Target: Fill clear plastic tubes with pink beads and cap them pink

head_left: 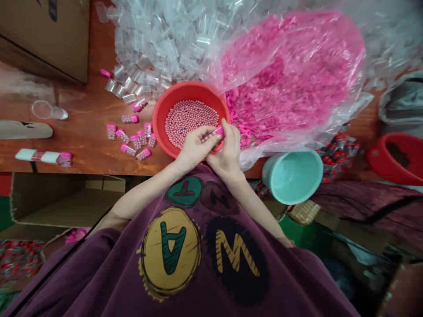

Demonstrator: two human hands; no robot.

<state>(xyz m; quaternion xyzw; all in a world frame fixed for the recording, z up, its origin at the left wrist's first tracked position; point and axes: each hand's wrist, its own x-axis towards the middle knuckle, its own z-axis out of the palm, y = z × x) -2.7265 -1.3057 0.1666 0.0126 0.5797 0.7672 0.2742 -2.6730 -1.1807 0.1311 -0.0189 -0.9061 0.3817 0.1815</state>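
Note:
Over the near right part of a red bowl (159,121) of pink beads (191,116), my two hands meet. Closed around a small clear bottle (208,137) with pink beads in it is my left hand (194,149). The fingers of my right hand (228,152) are closed at its pink cap (218,130); they partly hide it. Several filled bottles with pink caps (135,141) lie left of the bowl. Just right of it, loose pink caps (244,132) spill from a big clear plastic bag (297,75).
Many empty clear bottles (172,39) are heaped behind the bowl. A cardboard box (42,39) stands at the back left. To the right are a turquoise tub (295,176) at the wooden table's edge, red-capped pieces (340,152) and another red container (380,158). An open carton (66,198) sits below the table.

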